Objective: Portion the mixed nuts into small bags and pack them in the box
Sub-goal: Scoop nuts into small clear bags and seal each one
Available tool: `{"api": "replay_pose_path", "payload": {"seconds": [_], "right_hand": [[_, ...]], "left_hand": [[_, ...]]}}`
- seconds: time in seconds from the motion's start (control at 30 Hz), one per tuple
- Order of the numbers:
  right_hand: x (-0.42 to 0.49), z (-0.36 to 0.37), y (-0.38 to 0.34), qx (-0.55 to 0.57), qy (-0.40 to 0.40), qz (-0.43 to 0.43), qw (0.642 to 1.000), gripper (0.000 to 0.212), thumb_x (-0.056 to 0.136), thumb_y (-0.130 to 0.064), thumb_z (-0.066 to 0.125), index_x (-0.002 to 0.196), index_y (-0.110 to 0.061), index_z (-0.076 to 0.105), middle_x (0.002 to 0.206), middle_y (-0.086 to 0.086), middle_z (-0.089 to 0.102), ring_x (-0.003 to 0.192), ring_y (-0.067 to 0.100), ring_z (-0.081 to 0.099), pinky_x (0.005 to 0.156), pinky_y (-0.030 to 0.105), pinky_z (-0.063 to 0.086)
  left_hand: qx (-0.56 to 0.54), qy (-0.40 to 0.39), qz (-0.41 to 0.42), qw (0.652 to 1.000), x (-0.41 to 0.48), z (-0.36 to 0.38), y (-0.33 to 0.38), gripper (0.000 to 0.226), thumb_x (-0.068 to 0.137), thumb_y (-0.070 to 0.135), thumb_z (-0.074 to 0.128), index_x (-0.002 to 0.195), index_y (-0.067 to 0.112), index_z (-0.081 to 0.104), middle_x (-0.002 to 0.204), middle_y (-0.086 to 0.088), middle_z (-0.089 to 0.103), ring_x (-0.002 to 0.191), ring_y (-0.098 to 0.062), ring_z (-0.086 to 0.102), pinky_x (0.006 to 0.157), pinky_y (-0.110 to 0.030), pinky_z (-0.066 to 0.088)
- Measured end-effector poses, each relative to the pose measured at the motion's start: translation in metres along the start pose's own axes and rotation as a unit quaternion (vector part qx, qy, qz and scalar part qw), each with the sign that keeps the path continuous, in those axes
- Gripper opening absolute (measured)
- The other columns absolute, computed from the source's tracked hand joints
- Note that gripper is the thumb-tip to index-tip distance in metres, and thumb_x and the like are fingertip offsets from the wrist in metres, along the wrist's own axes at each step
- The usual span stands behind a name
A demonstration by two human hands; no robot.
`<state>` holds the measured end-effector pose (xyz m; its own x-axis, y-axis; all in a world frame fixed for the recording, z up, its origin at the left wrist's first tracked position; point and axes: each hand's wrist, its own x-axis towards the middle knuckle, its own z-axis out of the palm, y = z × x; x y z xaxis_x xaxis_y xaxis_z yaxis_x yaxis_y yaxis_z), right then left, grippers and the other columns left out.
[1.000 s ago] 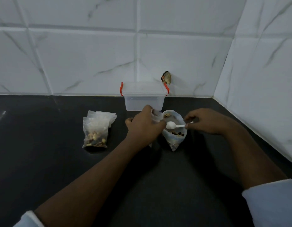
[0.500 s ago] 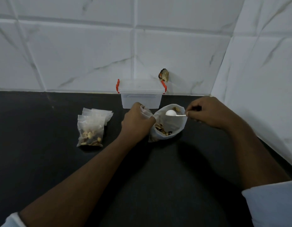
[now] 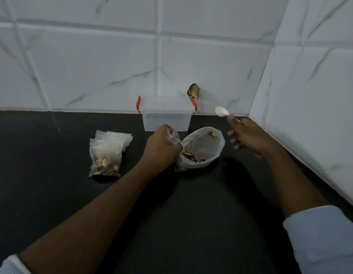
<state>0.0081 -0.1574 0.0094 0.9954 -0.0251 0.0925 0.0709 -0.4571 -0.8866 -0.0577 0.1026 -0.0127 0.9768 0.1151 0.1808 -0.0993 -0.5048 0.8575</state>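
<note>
A large clear bag of mixed nuts (image 3: 203, 149) lies open on the black counter, a few nuts left inside. My left hand (image 3: 162, 149) grips a small clear bag (image 3: 173, 135) right beside its mouth. My right hand (image 3: 248, 135) holds a white plastic spoon (image 3: 222, 112), lifted up and to the right of the big bag; the spoon's bowl looks empty. A clear plastic box (image 3: 166, 115) with red latches stands lid-on against the wall behind the bags. Left of my hand lies a filled small bag of nuts (image 3: 105, 160) on a stack of empty small bags (image 3: 116, 136).
A tiled wall runs along the back and another closes the right side, forming a corner (image 3: 250, 113). A small dark crumpled thing (image 3: 193, 91) sits by the wall behind the box. The black counter (image 3: 43, 155) stretches to the left and towards me.
My right hand has lifted the spoon out of the big bag and carried it up and to the right. My left hand has kept hold of the small bag. The big bag has tipped open.
</note>
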Motion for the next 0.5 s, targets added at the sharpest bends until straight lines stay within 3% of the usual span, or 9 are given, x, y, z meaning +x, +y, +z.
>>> {"api": "replay_pose_path", "payload": {"seconds": [0.1, 0.17, 0.33, 0.5], "right_hand": [[0.005, 0.008, 0.008, 0.078, 0.009, 0.008, 0.997, 0.019, 0.100, -0.022, 0.065, 0.093, -0.013, 0.050, 0.086, 0.012, 0.062, 0.074, 0.021, 0.064, 0.067, 0.036, 0.058], [0.007, 0.013, 0.011, 0.114, 0.032, 0.032, 0.993, 0.026, 0.098, -0.006, 0.065, 0.086, -0.016, 0.044, 0.077, 0.009, 0.055, 0.069, 0.019, 0.058, 0.068, 0.037, 0.060], [0.007, 0.010, 0.004, 0.264, 0.003, 0.058, 0.963, 0.034, 0.092, 0.002, 0.070, 0.079, -0.016, 0.045, 0.069, 0.008, 0.069, 0.071, 0.021, 0.074, 0.065, 0.034, 0.060], [0.005, 0.010, -0.002, 0.354, 0.001, 0.045, 0.934, 0.037, 0.089, 0.007, 0.070, 0.075, -0.016, 0.045, 0.065, 0.005, 0.071, 0.069, 0.018, 0.074, 0.065, 0.031, 0.061]], "left_hand": [[-0.005, -0.008, 0.008, 1.000, 0.001, 0.000, -0.001, 0.039, 0.090, 0.017, 0.075, 0.123, 0.024, 0.056, 0.111, 0.009, 0.060, 0.089, -0.005, 0.060, 0.063, -0.015, 0.047], [-0.013, -0.013, 0.008, 1.000, 0.002, 0.000, -0.001, 0.036, 0.090, 0.018, 0.075, 0.120, 0.025, 0.056, 0.109, 0.011, 0.060, 0.090, -0.005, 0.061, 0.063, -0.016, 0.048], [-0.024, 0.001, 0.004, 1.000, 0.005, 0.001, -0.006, 0.032, 0.090, 0.017, 0.075, 0.115, 0.025, 0.057, 0.105, 0.009, 0.062, 0.090, -0.006, 0.063, 0.066, -0.017, 0.047], [-0.032, 0.001, -0.011, 0.999, 0.006, 0.002, -0.010, 0.026, 0.091, 0.017, 0.074, 0.107, 0.027, 0.056, 0.105, 0.005, 0.064, 0.093, -0.009, 0.064, 0.075, -0.024, 0.054]]}}
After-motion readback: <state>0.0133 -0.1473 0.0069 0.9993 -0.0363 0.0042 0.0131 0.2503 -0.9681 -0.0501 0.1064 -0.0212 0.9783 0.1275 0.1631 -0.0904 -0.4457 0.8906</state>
